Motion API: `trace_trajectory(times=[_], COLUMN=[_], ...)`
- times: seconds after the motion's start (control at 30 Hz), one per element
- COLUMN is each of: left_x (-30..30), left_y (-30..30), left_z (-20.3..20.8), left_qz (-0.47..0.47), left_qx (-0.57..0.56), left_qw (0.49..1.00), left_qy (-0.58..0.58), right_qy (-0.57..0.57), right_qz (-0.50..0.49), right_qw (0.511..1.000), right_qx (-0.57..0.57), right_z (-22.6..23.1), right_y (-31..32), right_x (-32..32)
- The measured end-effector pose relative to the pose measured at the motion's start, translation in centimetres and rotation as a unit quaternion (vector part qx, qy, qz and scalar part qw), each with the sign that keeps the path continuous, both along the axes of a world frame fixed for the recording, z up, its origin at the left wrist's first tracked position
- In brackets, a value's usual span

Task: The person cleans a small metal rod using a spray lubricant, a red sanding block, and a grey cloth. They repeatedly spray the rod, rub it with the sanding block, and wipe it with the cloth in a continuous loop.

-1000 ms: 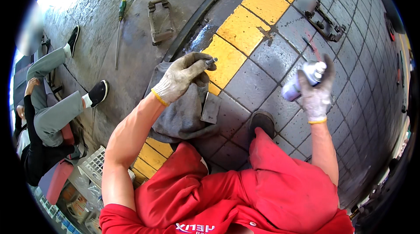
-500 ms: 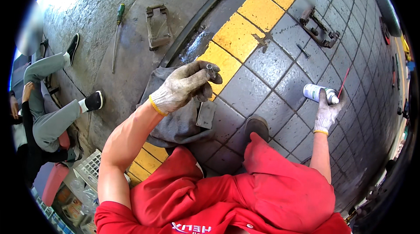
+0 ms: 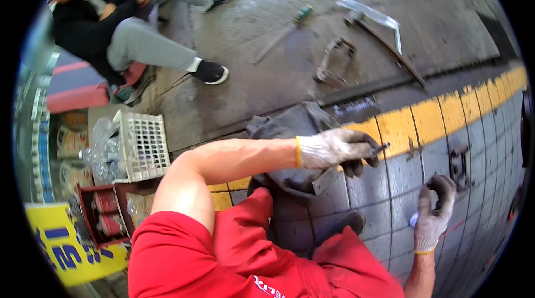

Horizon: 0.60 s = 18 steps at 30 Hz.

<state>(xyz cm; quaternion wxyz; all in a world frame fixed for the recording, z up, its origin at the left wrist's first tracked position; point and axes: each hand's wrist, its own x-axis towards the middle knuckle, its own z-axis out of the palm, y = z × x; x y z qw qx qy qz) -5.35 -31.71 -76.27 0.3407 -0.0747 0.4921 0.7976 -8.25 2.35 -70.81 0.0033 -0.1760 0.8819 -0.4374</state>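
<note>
My left hand [image 3: 337, 150], in a soiled white knit glove, pinches a small cylindrical metal pin [image 3: 383, 148] between thumb and fingers. Its tip pokes out to the right, while the glove hides the rest. Below that hand, a dark grey cloth [image 3: 290, 125] lies bunched on the floor, with a flat grey piece [image 3: 325, 181] at its edge. My gloved right hand [image 3: 434, 214] is at the right, fingers loosely curled with a gap to the thumb. A spray can [image 3: 413, 219] shows only as a white bit behind its palm. The can's red straw [image 3: 454, 226] emerges on the other side.
Metal brackets lie beyond the yellow strip [image 3: 329, 64] and on the tiles [image 3: 460, 167]. Farther off are a hammer [image 3: 384, 42] and a screwdriver [image 3: 287, 30]. A seated person [image 3: 134, 42] is at the upper left. A white plastic basket [image 3: 146, 145] and a red crate [image 3: 103, 214] stand left.
My view has swung left, bringing the seated person and basket further in. My right hand's fingers have come away from the spray can. The pin stays in my left hand.
</note>
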Motion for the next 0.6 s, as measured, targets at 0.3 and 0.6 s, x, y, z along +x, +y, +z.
trace_trajectory(times=[0.3,0.6], left_x=[2.5,5.3], left_y=[-1.6,-2.5], left_z=[4.5,1.5], left_qz=[0.173,0.177], left_qx=[0.08,0.076], left_qw=[0.981,0.981], left_qy=[0.021,-0.03], right_qy=[0.03,-0.03], right_qz=[0.25,0.209], right_qw=[0.966,0.968], right_qx=[-0.058,-0.139], right_z=[3.4,-1.8], right_y=[-15.3,-17.3], right_x=[-3.8,-0.6])
